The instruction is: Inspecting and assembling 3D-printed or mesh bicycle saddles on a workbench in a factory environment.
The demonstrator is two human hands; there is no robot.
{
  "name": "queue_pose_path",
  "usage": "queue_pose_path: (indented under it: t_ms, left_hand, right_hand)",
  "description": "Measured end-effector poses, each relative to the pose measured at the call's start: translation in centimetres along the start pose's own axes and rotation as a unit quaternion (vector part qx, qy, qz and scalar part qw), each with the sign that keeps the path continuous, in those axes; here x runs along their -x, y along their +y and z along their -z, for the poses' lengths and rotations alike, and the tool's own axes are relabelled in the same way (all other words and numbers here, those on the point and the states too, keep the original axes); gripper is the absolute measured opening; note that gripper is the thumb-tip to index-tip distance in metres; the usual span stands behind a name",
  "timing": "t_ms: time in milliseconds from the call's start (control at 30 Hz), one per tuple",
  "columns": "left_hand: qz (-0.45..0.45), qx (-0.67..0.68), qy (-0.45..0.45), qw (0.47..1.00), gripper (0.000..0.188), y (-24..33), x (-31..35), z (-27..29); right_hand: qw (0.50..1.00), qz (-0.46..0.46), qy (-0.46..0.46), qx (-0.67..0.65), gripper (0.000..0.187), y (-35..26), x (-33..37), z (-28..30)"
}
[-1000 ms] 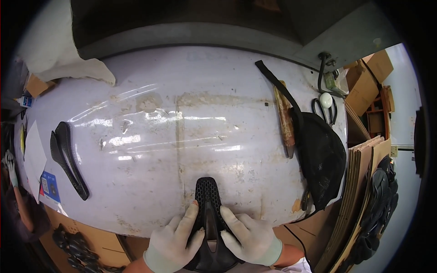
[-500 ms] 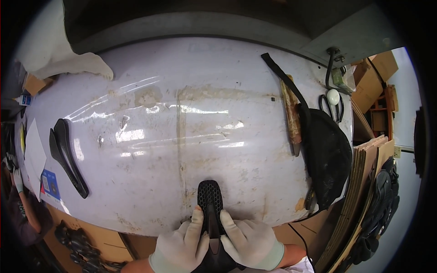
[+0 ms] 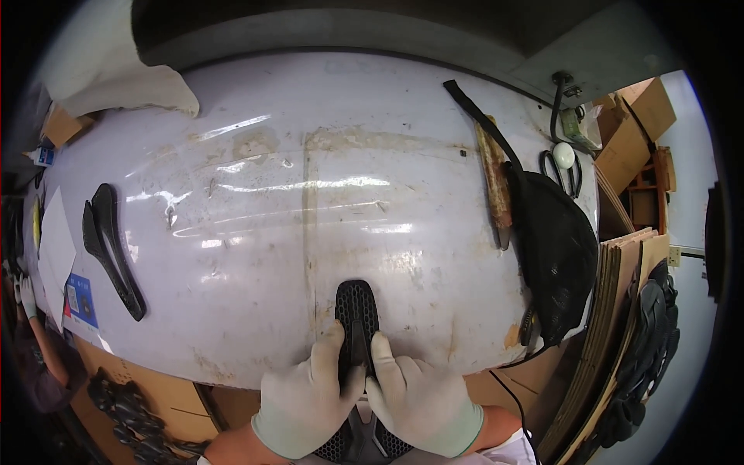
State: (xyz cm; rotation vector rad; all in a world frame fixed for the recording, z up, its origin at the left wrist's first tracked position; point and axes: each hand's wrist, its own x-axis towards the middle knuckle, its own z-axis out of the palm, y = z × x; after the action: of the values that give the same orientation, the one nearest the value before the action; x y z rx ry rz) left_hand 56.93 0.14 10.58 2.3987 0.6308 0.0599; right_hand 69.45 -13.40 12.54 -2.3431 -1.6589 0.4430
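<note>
Near the front edge of the white table I grip a black bicycle saddle (image 3: 357,301), its narrow honeycomb-patterned nose pointing away from me. My left hand (image 3: 306,399), in a pale glove, closes on the left side of the nose. My right hand (image 3: 425,403), gloved alike, closes on the right side. Both thumbs press close together over the middle strip and hide part of it. The wider honeycomb rear (image 3: 333,448) shows below my hands, toward my body. Farther left on the table lies a smooth black saddle-shaped part (image 3: 110,248) with a long slot.
The table (image 3: 256,310) is stained. On its right lie a black cloth bag (image 3: 554,256), a worn taped tool (image 3: 494,178) and scissors (image 3: 573,182). Cardboard sheets (image 3: 604,341) stand at the right. A paper (image 3: 56,240) lies left, near another person's gloved hand (image 3: 28,298).
My thumbs have moved inward and now meet over the saddle's middle strip. More of the wide rear shows below my hands. The whole view has shifted slightly, with the table higher.
</note>
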Motion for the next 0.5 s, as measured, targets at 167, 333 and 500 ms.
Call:
queue_pose_path:
  t_ms: [167, 333, 500]
  left_hand:
    - [-0.034, -0.059, -0.07, 0.995, 0.069, 0.0, -1.6, 0.7]
    - [-0.043, -0.106, -0.073, 0.991, 0.064, 0.2, -1.8, 0.9]
    - [-0.03, -0.056, -0.066, 0.996, 0.06, 0.1, -2.0, 0.9]
  right_hand:
    - [1.0, -0.001, 0.004, -0.03, 0.059, 0.4, 0.4, -0.2]
    - [0.994, -0.032, -0.009, -0.106, 0.056, 1.2, 1.1, 0.4]
    - [0.908, 0.142, -0.02, -0.394, 0.054, 4.4, 6.3, 0.9]
